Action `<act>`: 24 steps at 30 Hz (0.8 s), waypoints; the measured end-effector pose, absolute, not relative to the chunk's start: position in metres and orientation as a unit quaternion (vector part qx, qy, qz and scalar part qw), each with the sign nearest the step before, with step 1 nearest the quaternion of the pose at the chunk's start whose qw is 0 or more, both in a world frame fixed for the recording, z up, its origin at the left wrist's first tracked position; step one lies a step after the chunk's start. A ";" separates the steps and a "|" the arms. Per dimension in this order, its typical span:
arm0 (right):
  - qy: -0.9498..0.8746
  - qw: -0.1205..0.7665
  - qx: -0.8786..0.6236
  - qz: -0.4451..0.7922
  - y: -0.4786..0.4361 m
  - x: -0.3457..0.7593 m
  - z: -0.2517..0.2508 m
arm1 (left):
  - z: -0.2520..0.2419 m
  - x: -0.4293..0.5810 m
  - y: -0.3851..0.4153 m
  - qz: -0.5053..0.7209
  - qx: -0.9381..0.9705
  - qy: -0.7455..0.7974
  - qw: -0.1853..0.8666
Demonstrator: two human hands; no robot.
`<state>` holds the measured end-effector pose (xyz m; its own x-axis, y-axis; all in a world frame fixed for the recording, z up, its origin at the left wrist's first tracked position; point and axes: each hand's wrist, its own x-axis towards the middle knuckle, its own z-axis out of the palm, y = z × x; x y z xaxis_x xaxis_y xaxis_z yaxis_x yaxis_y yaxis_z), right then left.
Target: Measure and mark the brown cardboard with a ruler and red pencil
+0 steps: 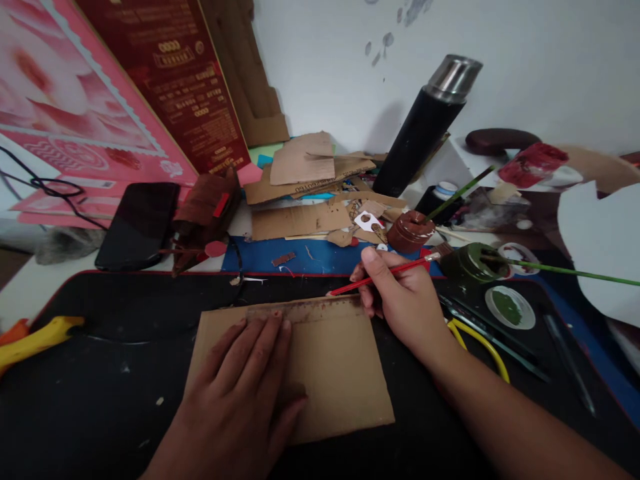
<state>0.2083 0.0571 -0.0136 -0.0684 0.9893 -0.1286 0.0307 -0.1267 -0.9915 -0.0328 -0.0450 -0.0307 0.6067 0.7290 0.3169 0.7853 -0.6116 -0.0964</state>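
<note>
A brown cardboard sheet (345, 373) lies on the black mat in front of me. Along its far edge rests a see-through, stained ruler (320, 310). My left hand (240, 373) is spread flat over the sheet, its fingertips on the ruler. My right hand (405, 300), at the sheet's far right corner, grips a red pencil (350, 287). The pencil slants, with its tip pointing left close to the far edge; whether the tip touches the cardboard I cannot tell.
Yellow-handled scissors (480, 347) and pens lie on the right, near a lid of green paint (510, 307) and paint jars (473, 261). Behind are cardboard scraps (305, 220), a black flask (420, 127), a phone (137, 223) and boxes. A yellow tool (40, 340) lies left.
</note>
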 end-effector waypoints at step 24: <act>-0.507 0.445 -0.537 0.507 0.059 0.206 -0.014 | -0.030 -0.031 -0.046 -0.132 -0.879 -0.447 0.103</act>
